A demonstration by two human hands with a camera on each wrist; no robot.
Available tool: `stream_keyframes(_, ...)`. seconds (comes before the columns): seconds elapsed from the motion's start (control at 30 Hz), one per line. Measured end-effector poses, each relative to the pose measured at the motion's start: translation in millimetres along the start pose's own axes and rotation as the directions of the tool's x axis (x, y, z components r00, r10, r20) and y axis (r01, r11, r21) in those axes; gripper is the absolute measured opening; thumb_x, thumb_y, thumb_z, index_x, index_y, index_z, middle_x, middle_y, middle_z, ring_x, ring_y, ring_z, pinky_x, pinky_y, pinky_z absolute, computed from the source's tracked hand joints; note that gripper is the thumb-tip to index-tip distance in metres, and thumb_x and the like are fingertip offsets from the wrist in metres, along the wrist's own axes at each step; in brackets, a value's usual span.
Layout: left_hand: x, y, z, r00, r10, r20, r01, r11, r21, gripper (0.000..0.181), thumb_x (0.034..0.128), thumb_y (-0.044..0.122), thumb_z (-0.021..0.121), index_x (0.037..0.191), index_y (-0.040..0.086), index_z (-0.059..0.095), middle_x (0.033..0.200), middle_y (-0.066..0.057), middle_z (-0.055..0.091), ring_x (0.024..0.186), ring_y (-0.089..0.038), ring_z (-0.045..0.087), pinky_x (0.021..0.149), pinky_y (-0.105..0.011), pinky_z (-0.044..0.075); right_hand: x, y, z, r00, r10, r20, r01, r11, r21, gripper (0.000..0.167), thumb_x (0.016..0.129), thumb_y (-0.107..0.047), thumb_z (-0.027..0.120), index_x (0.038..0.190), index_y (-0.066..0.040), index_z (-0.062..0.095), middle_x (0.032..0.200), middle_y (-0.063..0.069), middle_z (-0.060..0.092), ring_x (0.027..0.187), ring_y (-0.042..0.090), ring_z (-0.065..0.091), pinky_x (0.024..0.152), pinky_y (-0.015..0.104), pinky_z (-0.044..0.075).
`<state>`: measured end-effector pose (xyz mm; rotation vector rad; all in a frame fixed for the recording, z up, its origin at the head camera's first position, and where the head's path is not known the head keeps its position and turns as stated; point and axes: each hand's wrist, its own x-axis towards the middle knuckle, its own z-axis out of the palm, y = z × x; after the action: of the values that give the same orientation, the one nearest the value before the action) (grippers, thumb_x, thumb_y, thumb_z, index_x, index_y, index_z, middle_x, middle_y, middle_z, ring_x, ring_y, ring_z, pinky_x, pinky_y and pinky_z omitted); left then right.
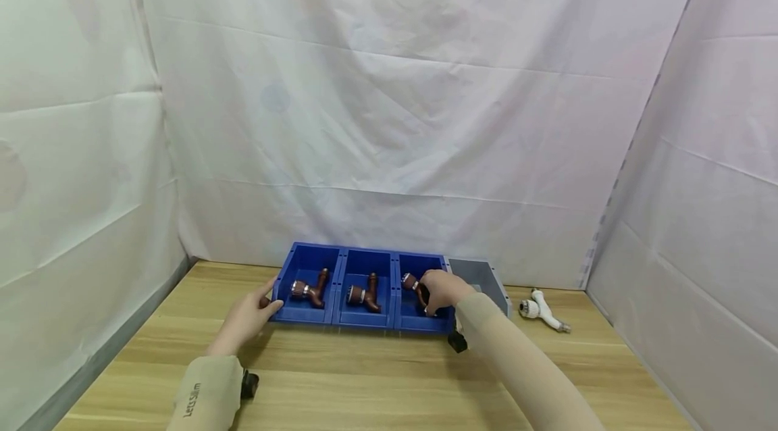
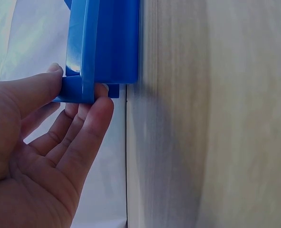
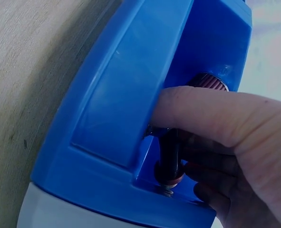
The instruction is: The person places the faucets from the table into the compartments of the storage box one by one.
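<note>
Three blue bins stand in a joined row, each with a brown faucet in it. My left hand (image 1: 246,317) pinches the outer rim of the leftmost blue bin (image 2: 88,52), thumb on one side and fingers on the other. Inside that bin lies one brown faucet (image 1: 313,289), and another brown faucet (image 1: 367,294) lies in the middle bin (image 1: 365,259). My right hand (image 1: 446,289) reaches into the third blue bin (image 3: 126,95), its fingers curled round a brown faucet (image 3: 169,154). The hand partly hides that faucet.
A grey bin (image 1: 480,272) adjoins the blue row on the right, partly behind my right arm. Farther right, a white faucet (image 1: 543,311) lies on the wooden table (image 1: 340,377). White cloth (image 1: 389,113) hangs behind and on both sides.
</note>
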<state>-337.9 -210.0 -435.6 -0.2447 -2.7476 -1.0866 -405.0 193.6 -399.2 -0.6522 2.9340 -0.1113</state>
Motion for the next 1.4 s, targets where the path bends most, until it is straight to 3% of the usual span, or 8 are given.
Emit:
stream_keyframes(0.67,1.9,-0.9,0.9,1.000,0.001,-0.003,-0.002,1.000,-0.022,0.056,0.0954,0.014,0.062,0.145,-0.001,0.041,0.075,-0.006,0.058,0.057,-0.017,0.049,0.057,-0.034,0.041,0.9,-0.3,3.2,0.999,0.031,-0.015,-0.032,0.996,-0.081,0.025,0.069,-0.016,0.086,0.078,-0.016,0.063,0.081,-0.003,0.054,0.070,0.015,0.050,0.063,0.035,0.047)
stream_keyframes(0.87,2.3,-0.5,0.3,1.000,0.019,-0.011,-0.019,1.000,0.005,0.056,0.0941,0.013,0.064,0.144,-0.002,0.043,0.075,-0.005,0.060,0.062,-0.017,0.050,0.060,-0.034,0.041,1.8,1.9,8.7,0.999,-0.002,-0.043,-0.004,0.990,-0.144,0.024,0.069,-0.016,0.085,0.080,-0.016,0.063,0.082,-0.003,0.056,0.069,0.014,0.050,0.065,0.035,0.047)
stream_keyframes(1.4,-1.3,1.2,-1.2,1.000,-0.001,0.007,0.001,1.000,-0.017,0.057,0.0951,0.013,0.062,0.145,-0.002,0.041,0.076,-0.006,0.060,0.058,-0.017,0.050,0.058,-0.034,0.041,3.4,2.8,14.4,0.998,-0.037,-0.051,0.025,0.978,-0.207,0.021,0.070,-0.014,0.082,0.078,-0.017,0.063,0.079,-0.004,0.053,0.067,0.016,0.048,0.063,0.034,0.045)
